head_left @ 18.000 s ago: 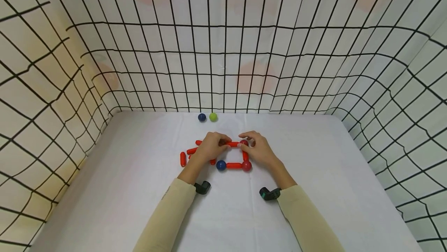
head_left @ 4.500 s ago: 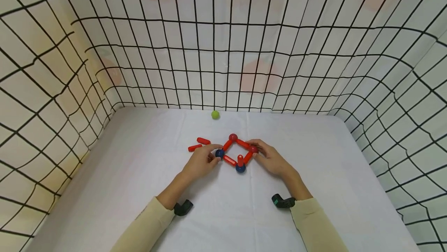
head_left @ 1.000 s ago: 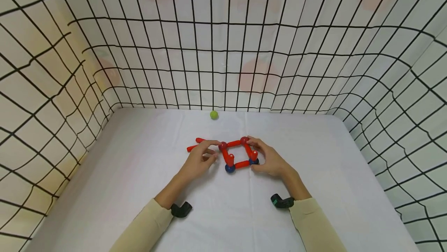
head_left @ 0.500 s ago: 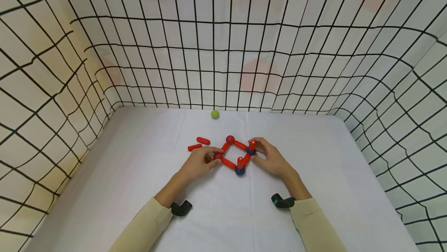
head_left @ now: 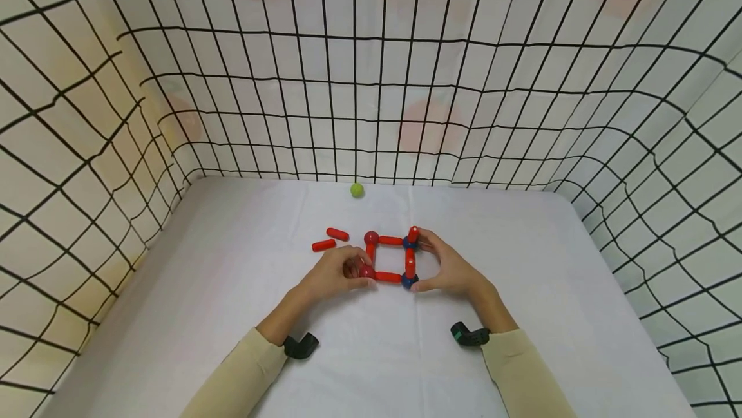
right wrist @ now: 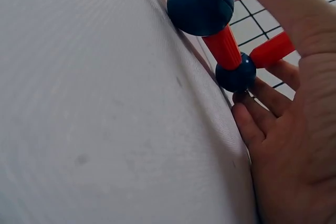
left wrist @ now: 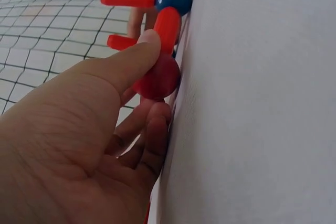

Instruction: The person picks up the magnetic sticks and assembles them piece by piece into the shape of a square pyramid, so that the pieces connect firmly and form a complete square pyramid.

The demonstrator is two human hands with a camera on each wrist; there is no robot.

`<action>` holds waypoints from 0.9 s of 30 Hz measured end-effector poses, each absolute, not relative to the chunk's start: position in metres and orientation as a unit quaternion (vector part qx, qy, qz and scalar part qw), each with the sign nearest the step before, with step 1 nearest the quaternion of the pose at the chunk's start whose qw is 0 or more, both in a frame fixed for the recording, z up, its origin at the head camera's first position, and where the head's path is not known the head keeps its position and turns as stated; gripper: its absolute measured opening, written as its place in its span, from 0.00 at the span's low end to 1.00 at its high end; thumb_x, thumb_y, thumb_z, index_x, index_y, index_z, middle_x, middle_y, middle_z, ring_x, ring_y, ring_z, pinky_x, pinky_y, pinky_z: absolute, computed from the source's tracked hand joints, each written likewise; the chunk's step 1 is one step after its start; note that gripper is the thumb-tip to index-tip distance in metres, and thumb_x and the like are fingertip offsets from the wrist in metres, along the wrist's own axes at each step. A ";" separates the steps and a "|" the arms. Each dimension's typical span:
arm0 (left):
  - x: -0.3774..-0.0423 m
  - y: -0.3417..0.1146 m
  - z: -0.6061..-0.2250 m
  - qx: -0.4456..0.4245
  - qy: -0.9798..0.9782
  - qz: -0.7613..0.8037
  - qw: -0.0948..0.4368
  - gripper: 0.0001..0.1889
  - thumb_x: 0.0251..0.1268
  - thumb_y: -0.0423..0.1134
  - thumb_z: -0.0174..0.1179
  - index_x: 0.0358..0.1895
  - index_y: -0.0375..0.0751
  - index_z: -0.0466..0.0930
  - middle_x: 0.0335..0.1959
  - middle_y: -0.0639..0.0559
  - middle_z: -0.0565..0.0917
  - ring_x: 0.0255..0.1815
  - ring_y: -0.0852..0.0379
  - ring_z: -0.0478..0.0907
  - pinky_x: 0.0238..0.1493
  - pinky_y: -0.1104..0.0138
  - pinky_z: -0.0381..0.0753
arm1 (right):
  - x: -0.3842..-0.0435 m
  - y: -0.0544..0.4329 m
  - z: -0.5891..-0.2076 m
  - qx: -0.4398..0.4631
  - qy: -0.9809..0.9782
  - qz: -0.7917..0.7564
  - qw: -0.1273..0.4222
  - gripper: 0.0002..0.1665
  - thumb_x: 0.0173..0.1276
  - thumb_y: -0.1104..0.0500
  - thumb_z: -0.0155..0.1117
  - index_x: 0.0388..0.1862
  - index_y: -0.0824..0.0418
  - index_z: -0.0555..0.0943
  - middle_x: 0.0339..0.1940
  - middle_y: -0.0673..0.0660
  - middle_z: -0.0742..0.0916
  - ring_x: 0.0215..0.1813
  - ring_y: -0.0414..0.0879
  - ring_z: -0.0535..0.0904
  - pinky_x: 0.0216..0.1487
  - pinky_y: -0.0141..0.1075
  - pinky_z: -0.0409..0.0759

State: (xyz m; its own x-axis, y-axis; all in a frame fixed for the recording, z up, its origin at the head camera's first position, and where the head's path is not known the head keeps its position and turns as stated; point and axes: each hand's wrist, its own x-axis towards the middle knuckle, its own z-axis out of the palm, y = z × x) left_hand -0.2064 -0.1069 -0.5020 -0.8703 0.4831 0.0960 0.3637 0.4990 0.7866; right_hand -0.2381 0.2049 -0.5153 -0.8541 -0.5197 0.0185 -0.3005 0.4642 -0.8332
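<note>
A flat square of red magnetic rods and balls [head_left: 390, 241] lies on the table in the head view. Its left corners are red balls [head_left: 371, 237]; its right corners are blue balls [head_left: 409, 281]. From each blue ball a red rod [head_left: 410, 268] stands up. My left hand [head_left: 336, 273] grips the near red ball [left wrist: 157, 80] between thumb and fingers. My right hand [head_left: 455, 266] holds the square's right side, thumb at the near blue ball [right wrist: 200, 4] and fingertips against the far blue ball [right wrist: 236, 73].
Two loose red rods [head_left: 323, 245] lie beyond the left hand. A green ball [head_left: 357, 190] sits at the table's back edge. Black netting [head_left: 371, 89] over white cloth surrounds the white table [head_left: 371, 353] at the back and sides.
Over the last second the square has turned about a quarter turn counterclockwise, bringing the blue balls to the right. Earlier, one blue ball lay at the back and more rods lay loose.
</note>
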 end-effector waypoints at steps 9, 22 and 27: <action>-0.212 -0.122 -0.495 0.235 0.867 0.432 0.074 0.19 0.63 0.54 0.73 0.52 0.52 0.83 0.40 0.61 0.84 0.40 0.59 0.81 0.43 0.68 0.83 | -0.239 0.202 -0.521 -0.229 0.858 -0.441 0.130 0.74 0.42 0.42 0.89 0.83 0.50 0.55 0.80 0.55 0.70 0.80 0.56 0.66 0.82 0.62 0.54; -0.234 -0.170 -0.481 0.112 0.899 0.422 -0.035 0.18 0.64 0.46 0.73 0.55 0.48 0.86 0.55 0.51 0.86 0.54 0.47 0.78 0.56 0.53 0.81 | -0.238 0.206 -0.518 -0.213 0.869 -0.428 0.125 0.73 0.43 0.41 0.89 0.83 0.51 0.56 0.79 0.56 0.71 0.78 0.57 0.68 0.80 0.67 0.54; -0.235 -0.176 -0.488 0.090 0.919 0.384 -0.007 0.22 0.64 0.45 0.73 0.60 0.47 0.85 0.57 0.49 0.85 0.55 0.46 0.79 0.56 0.53 0.84 | -0.238 0.206 -0.518 -0.219 0.869 -0.426 0.125 0.73 0.43 0.40 0.89 0.83 0.50 0.56 0.79 0.56 0.71 0.79 0.56 0.67 0.80 0.65 0.54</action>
